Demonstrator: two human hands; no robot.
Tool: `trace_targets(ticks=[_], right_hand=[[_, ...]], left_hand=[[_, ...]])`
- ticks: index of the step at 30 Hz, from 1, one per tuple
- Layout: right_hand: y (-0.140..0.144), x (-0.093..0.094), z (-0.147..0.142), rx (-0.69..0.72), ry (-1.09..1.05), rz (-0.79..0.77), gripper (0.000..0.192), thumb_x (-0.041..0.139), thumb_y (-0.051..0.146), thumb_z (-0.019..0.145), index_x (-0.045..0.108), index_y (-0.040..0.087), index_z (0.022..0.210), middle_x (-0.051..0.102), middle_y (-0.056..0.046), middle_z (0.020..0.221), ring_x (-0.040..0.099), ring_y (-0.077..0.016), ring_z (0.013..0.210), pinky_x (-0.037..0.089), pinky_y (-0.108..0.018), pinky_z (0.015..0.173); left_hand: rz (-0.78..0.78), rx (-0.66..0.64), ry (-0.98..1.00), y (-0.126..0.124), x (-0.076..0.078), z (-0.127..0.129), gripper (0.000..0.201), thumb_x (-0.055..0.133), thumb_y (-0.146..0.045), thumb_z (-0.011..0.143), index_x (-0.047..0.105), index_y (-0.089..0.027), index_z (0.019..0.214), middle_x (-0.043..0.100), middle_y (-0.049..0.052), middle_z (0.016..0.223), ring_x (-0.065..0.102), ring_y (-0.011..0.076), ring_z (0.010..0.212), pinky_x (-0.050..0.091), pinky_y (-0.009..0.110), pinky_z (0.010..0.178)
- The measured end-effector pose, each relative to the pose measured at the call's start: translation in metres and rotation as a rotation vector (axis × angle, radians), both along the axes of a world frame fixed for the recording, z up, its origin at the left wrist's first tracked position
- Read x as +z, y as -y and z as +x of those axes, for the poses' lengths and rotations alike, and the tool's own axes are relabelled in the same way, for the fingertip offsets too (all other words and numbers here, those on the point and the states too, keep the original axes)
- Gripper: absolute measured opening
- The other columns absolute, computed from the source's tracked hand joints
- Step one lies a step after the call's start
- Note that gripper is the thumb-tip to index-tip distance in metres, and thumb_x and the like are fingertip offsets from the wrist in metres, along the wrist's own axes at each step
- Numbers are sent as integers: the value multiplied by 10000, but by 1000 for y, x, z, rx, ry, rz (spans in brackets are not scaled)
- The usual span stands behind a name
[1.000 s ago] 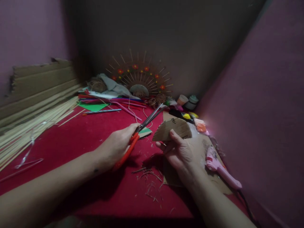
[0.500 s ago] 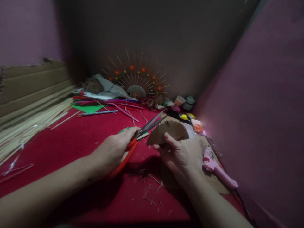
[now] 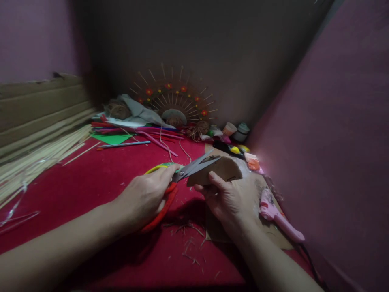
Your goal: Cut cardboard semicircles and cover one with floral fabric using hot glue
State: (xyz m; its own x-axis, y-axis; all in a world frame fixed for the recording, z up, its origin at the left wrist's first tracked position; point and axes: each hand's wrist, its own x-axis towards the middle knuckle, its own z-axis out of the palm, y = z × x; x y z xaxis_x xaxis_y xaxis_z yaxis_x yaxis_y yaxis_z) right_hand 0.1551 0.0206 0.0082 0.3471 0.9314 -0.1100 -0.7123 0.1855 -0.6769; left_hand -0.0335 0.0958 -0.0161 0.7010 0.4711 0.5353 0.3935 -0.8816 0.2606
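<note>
My left hand [image 3: 152, 194] is closed around the red-orange handles of a pair of scissors [image 3: 182, 172]. The blades are parted a little and reach over the upper left part of a rounded piece of brown cardboard [image 3: 223, 170] with dark marks on it. Between thumb and fingers, my right hand [image 3: 223, 202] pinches that cardboard by its lower edge. Partly hidden behind my left hand lies a green and yellow round item [image 3: 158, 167], perhaps a roll of tape. Whether the blades touch the cardboard I cannot tell.
A pink glue gun [image 3: 281, 221] lies on a flat cardboard sheet [image 3: 273, 235] at right. Thin sticks [image 3: 45, 162] are heaped at left. Pink pipe cleaners [image 3: 158, 142], a twine ball [image 3: 198, 130] and a flower-decorated stick fan [image 3: 176, 97] stand or lie at the back.
The scissors have moved right, so their blades now overlap the cardboard. My left hand has shifted slightly, uncovering more of the green and yellow item. My right hand has hardly moved.
</note>
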Motion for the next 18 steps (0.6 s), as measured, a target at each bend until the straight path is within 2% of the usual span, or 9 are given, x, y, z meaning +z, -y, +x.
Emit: trace_targets(ticks=[3,8,13,18], right_hand=[[1,1,-1,1,-2,-9,315,889,115,513,741,191,780,763,19,699,704,-159,607,617,-251,500],[0,1,-1,0,4,-6,318,890,114,501,732,189,766,767,17,717,705,-165,617,629,-273,510],[-1,-1,0,13,12,-10,294,877,119,529,720,194,765,751,28,689,698,-156,614,622,-263,517],[1,1,-2,20,19,-16,297,878,128,523,719,185,768,752,13,700,684,-161,599,614,-269,502]], left_hand=[[26,15,0,0,-1,0,476,391,-155,895,396,-168,1371,637,141,1231,643,290,1097,559,414,851],[-12,45,-26,0,1,0,457,385,-171,900,422,-177,1356,658,120,1156,672,275,1004,568,392,772],[29,26,-16,0,1,1,463,395,-166,900,415,-152,1363,643,138,1219,642,290,1100,560,410,854],[22,42,-21,0,0,1,464,394,-167,898,431,-154,1361,656,131,1190,662,281,1056,576,399,818]])
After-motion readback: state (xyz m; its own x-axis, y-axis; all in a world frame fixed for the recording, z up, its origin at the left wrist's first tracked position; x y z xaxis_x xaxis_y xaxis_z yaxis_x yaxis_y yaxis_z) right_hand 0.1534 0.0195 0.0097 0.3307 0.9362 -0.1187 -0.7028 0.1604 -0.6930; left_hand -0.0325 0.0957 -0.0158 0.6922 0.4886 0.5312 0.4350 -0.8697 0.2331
